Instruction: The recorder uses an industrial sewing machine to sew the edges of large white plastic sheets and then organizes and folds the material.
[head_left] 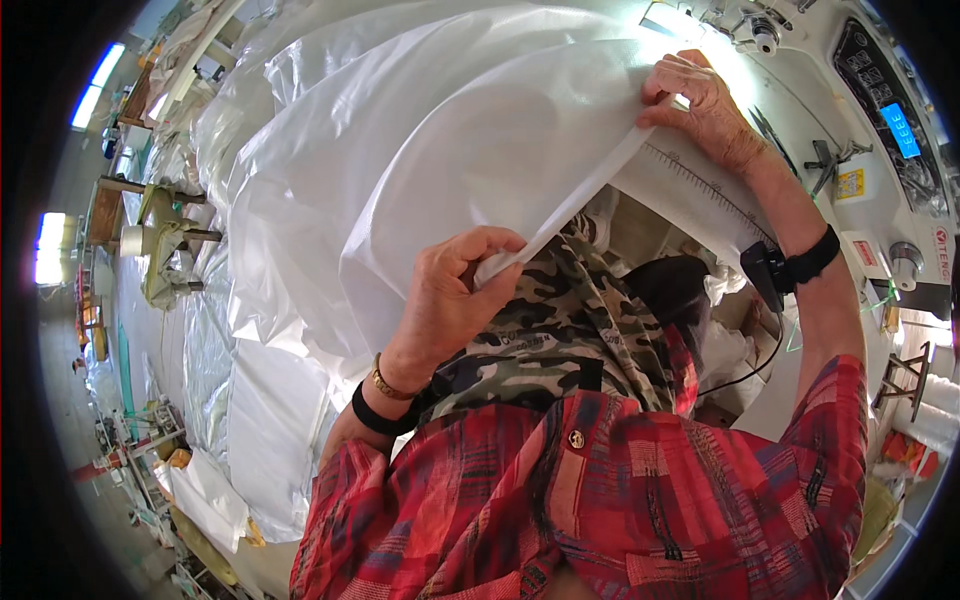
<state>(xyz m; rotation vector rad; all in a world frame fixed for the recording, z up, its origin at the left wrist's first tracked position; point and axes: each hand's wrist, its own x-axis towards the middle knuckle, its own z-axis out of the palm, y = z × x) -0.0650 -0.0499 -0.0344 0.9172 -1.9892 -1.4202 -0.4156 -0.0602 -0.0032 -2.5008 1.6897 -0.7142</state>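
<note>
Across the upper left, glossy white sheeting (430, 130) billows in folds; left hand (450, 290) and right hand (708, 108) pinch its edge between thumb and fingers.

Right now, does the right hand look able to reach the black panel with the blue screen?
Probably yes, if it lets go: the right hand pinches the edge of the white sheet, but the black panel lies uncovered to its right, and nothing visible seems to block the way.

glossy plastic-like sheet (430, 150), matt cloth shirt (690, 500)
</note>
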